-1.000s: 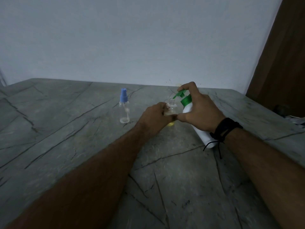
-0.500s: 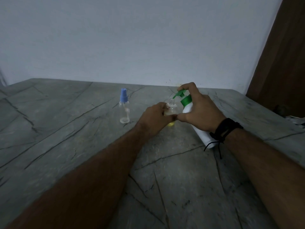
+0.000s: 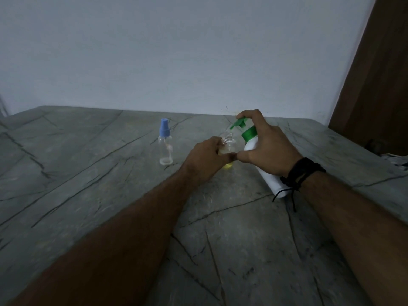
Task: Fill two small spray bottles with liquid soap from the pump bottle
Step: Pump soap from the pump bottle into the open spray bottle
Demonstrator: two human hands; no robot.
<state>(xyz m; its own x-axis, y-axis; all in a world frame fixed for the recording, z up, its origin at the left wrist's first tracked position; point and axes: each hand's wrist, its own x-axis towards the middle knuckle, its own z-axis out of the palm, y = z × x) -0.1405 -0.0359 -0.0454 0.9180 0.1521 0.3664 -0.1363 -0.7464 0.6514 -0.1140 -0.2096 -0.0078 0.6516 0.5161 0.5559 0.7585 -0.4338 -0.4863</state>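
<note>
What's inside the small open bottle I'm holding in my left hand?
Yellow liquid shows at the bottom of the open bottle, and its upper part near the neck looks clear. The left hand covers its middle, so the exact fill level is hidden.

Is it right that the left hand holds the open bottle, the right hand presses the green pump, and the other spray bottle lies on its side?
Not fully. In the head view the other spray bottle stands upright with its blue cap on. The rest holds: the left hand holds the open bottle and the right hand presses the green pump.
</note>
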